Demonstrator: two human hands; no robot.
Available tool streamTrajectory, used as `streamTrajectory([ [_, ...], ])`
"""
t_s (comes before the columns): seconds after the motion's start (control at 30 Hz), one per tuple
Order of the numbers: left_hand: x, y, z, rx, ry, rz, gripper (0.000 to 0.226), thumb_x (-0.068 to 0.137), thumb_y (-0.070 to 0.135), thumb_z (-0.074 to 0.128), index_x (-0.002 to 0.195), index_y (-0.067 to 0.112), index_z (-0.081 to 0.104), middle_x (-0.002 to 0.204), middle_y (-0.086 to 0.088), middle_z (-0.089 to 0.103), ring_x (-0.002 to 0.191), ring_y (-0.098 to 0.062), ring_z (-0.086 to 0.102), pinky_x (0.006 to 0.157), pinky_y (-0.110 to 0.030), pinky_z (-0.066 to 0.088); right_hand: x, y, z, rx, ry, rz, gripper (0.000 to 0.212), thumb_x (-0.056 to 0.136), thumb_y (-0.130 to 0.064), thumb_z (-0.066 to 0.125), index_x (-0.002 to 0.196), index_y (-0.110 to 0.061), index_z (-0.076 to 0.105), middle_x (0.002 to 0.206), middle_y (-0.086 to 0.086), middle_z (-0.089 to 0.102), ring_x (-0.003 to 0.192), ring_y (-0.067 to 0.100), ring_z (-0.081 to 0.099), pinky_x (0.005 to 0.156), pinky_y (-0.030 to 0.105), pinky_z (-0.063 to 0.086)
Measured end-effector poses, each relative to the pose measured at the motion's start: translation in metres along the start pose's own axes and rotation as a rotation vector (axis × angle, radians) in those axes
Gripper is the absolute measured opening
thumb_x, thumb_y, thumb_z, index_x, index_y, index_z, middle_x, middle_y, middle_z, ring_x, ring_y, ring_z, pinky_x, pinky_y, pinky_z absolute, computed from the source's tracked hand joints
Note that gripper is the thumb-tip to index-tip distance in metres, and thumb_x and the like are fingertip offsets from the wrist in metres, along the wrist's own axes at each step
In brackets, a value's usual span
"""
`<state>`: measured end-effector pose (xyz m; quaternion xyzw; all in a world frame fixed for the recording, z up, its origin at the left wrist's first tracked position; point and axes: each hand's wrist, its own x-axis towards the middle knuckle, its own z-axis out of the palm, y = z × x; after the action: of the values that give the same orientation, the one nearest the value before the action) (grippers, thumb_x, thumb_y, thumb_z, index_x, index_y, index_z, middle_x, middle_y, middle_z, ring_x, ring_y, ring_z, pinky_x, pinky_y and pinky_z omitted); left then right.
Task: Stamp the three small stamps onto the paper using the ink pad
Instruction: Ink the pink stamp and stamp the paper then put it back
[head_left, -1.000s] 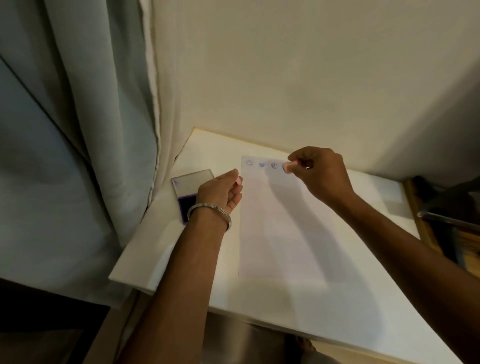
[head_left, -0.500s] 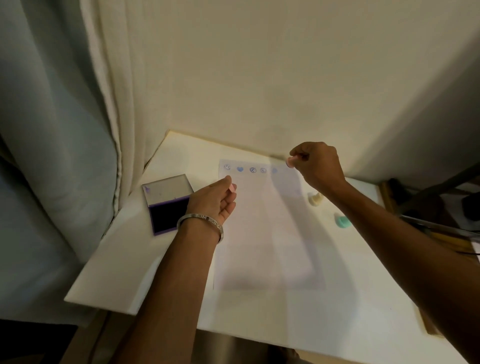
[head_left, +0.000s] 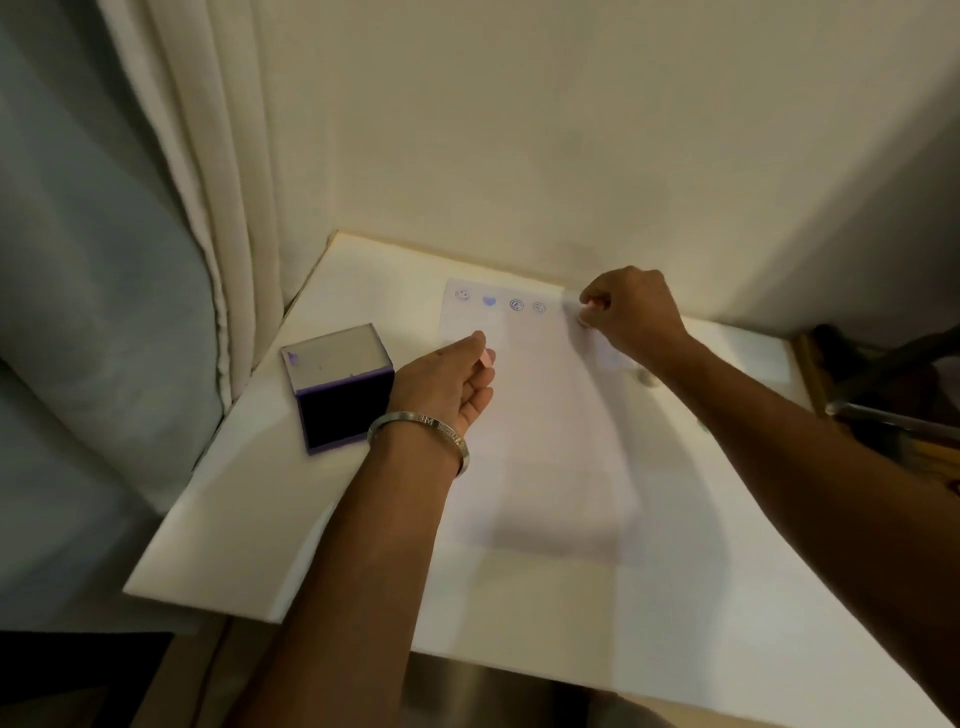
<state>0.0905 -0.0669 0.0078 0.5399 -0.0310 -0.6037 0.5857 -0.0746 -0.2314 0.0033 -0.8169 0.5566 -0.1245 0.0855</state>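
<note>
Four prints: a row of blue marks (head_left: 500, 302) along the top edge of the paper (head_left: 540, 415), in the upper middle of the frame; the second from the left is a solid heart, the others are round outlines.
Paper: lies flat on the white table (head_left: 270, 519), long side running toward the lower edge of the frame.
Right hand (head_left: 631, 312): at the paper's top right corner, fingers curled and pinched on a small stamp (head_left: 583, 318) that is blurred and mostly hidden; its lower end is at the paper.
Left hand (head_left: 447, 382): centre of the frame, edge of the palm on the paper's left margin, fingers loosely together and slightly curled, holding nothing; a metal bangle (head_left: 421, 423) circles the wrist.
Ink pad (head_left: 340, 400): left of the left hand, lid raised, dark pad exposed.
Other stamps: a pale one (head_left: 647, 379) shows just below the right wrist; a sliver of green (head_left: 702, 427) peeks past the right forearm.
Curtain (head_left: 208, 182): hangs at upper left.
</note>
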Motion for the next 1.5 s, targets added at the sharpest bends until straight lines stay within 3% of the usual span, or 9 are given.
streamTrajectory([
  [0.2,-0.006,0.001,0.002,0.019,-0.002,-0.01,0.009,0.087,0.019,0.065,0.08,0.014,0.067,0.085,-0.001,0.069,0.078,-0.01,0.063,0.071,-0.022,0.051,0.0,0.0,-0.011,-0.011,-0.012,-0.012,0.021,0.084,-0.009,0.07,0.104,-0.004,0.075,0.107,0.011,0.074,0.101,0.028,0.066,0.086,0.03,0.05],
  [0.43,-0.005,0.001,0.001,0.026,-0.009,0.001,0.009,0.087,0.017,0.064,0.08,0.013,0.065,0.082,-0.001,0.067,0.076,-0.01,0.062,0.072,-0.022,0.051,-0.018,0.002,-0.047,0.159,0.153,0.031,0.016,0.083,-0.016,0.071,0.098,-0.011,0.076,0.086,0.005,0.075,0.075,0.018,0.065,0.065,0.02,0.043],
  [0.53,-0.006,-0.003,0.003,0.027,-0.022,0.001,0.008,0.087,0.017,0.064,0.082,0.012,0.066,0.083,-0.002,0.067,0.077,-0.011,0.063,0.072,-0.022,0.052,-0.041,-0.004,-0.055,0.254,0.166,0.073,0.017,0.083,-0.023,0.075,0.098,-0.016,0.076,0.085,-0.002,0.074,0.078,0.01,0.066,0.061,0.01,0.042],
  [0.67,-0.008,-0.01,0.009,0.047,-0.049,-0.001,0.008,0.086,0.013,0.064,0.079,0.012,0.066,0.081,-0.003,0.065,0.075,-0.012,0.062,0.071,-0.022,0.052,-0.082,-0.016,-0.053,0.421,0.14,0.139,0.015,0.082,-0.031,0.077,0.095,-0.023,0.076,0.084,-0.012,0.072,0.077,0.004,0.066,0.059,0.015,0.05],
  [0.8,-0.009,-0.022,0.014,0.117,-0.126,-0.019,0.006,0.085,0.01,0.066,0.09,0.009,0.069,0.085,-0.005,0.066,0.075,-0.013,0.063,0.068,-0.02,0.054,-0.116,-0.024,-0.041,0.498,0.097,0.181,0.014,0.082,-0.031,0.079,0.093,-0.025,0.075,0.085,-0.012,0.073,0.072,0.0,0.066,0.057,0.003,0.044],
  [1.1,-0.011,-0.037,0.021,0.165,-0.227,-0.053,0.019,0.085,0.003,0.066,0.103,0.008,0.068,0.097,-0.009,0.069,0.085,-0.016,0.065,0.075,-0.024,0.055,-0.148,-0.025,-0.017,0.584,0.028,0.166,0.015,0.083,-0.023,0.078,0.098,-0.02,0.076,0.087,-0.011,0.072,0.067,0.001,0.061,0.058,0.008,0.045],
  [1.27,-0.011,-0.042,0.023,0.224,-0.239,-0.059,0.03,0.083,-0.001,0.066,0.113,0.004,0.066,0.106,-0.015,0.068,0.093,-0.021,0.065,0.078,-0.024,0.054,-0.151,-0.027,-0.014,0.603,0.024,0.171,0.018,0.086,-0.016,0.075,0.103,-0.02,0.075,0.094,-0.007,0.074,0.078,0.009,0.067,0.064,0.009,0.048],
  [1.4,-0.009,-0.044,0.022,0.224,-0.255,-0.06,0.03,0.084,-0.001,0.066,0.113,0.002,0.065,0.107,-0.016,0.069,0.088,-0.019,0.067,0.077,-0.024,0.057,-0.152,-0.029,-0.014,0.61,0.017,0.151,0.018,0.086,-0.013,0.074,0.104,-0.018,0.075,0.094,-0.005,0.074,0.08,0.011,0.067,0.067,0.009,0.051],
  [1.5,-0.008,-0.042,0.021,0.217,-0.274,-0.05,0.027,0.085,0.002,0.065,0.112,0.003,0.066,0.102,-0.013,0.07,0.082,-0.015,0.068,0.071,-0.019,0.059,-0.151,-0.028,-0.017,0.618,0.009,0.148,0.02,0.087,-0.014,0.074,0.106,-0.016,0.075,0.098,-0.003,0.074,0.084,0.016,0.069,0.074,0.02,0.056],
])
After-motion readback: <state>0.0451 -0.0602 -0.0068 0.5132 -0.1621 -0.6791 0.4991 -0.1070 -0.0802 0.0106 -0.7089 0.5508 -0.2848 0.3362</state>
